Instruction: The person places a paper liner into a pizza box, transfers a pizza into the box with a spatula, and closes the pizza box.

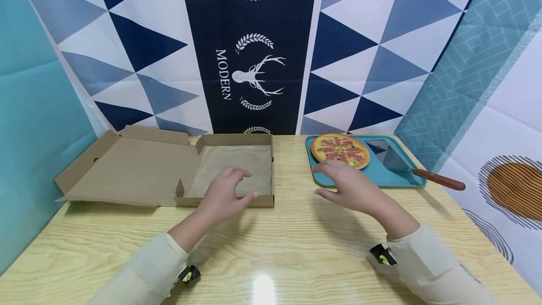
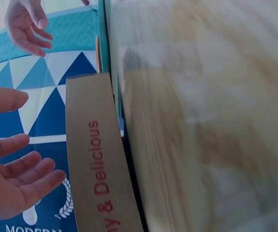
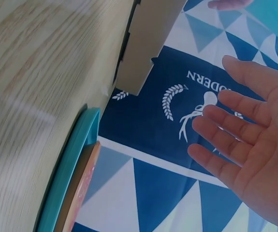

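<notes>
My left hand (image 1: 228,192) hovers by the front of a cardboard pizza box (image 1: 265,201), fingers loosely bent and nothing between them. The box stands with its lid (image 1: 144,168) folded out to the left and a sheet of brown paper (image 1: 250,161) inside. Red lettering marks its side (image 2: 93,150) in the left wrist view. Over the near edge of a blue tray (image 1: 377,178) hangs my right hand (image 1: 349,185), its fingers spread and holding nothing. On the tray lie a round pizza (image 1: 338,147) and a pizza server (image 1: 391,156) with a wooden handle (image 1: 438,179).
Both box and tray sit at the back of a light wooden table (image 1: 271,239), against a patterned cloth backdrop (image 1: 254,51). The server's handle sticks out past the tray's right rim. A strip of bare wood separates the box from the tray.
</notes>
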### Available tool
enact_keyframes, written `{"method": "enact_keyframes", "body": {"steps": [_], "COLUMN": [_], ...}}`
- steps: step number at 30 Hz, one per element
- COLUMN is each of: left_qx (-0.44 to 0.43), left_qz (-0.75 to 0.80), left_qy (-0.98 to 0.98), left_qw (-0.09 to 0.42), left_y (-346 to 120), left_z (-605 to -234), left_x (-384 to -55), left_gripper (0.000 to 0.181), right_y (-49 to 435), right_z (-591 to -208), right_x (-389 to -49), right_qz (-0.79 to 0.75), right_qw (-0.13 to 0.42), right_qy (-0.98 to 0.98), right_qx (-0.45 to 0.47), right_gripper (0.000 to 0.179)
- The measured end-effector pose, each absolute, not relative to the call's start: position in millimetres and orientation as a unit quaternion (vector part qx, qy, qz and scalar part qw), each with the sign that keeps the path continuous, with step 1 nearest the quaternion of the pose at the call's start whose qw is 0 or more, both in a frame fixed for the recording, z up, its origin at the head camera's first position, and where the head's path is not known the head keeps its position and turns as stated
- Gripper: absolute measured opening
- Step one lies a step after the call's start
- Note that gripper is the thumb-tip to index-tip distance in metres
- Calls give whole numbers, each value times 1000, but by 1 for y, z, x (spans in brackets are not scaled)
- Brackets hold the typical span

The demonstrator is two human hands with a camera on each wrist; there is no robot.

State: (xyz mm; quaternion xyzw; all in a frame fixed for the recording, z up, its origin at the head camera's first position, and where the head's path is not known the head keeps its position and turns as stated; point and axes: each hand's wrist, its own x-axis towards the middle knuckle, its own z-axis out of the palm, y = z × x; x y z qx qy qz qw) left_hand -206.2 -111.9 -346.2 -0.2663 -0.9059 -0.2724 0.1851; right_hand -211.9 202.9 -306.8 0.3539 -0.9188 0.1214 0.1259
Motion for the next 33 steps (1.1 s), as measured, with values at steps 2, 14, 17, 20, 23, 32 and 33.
{"method": "enact_keyframes", "body": {"steps": [2, 14, 17, 20, 23, 32, 33], "left_qx": [-273, -317, -323, -322, -322, -323, -320], "left_qz": [-270, -256, -252, -252, -253, -261, -262], "left_qy": [-905, -897, -897, -900, -902, -903, -905], "left_qw": [182, 173, 168, 153, 140, 109, 103], "left_y": [-107, -78, -71, -64, -58, -38, -36], "left_z": [-346, -339, -338, -339, -341, -344, -344], "left_x": [-207, -214, -215, -215, -215, -218, -218], "left_gripper": [45, 45, 44, 44, 44, 46, 46], "right_y": [205, 220, 224, 228, 231, 241, 242], "right_z": [-307, -306, -306, -306, -306, -305, -305], "right_x": [-211, -206, -205, -204, -204, -202, -202], "right_qz": [119, 112, 113, 113, 113, 115, 114], "right_qw": [127, 132, 135, 136, 136, 139, 140], "right_qy": [-919, -922, -923, -925, -926, -929, -929], "right_qx": [353, 345, 343, 338, 334, 324, 323], "right_gripper": [41, 41, 40, 39, 39, 36, 36]}}
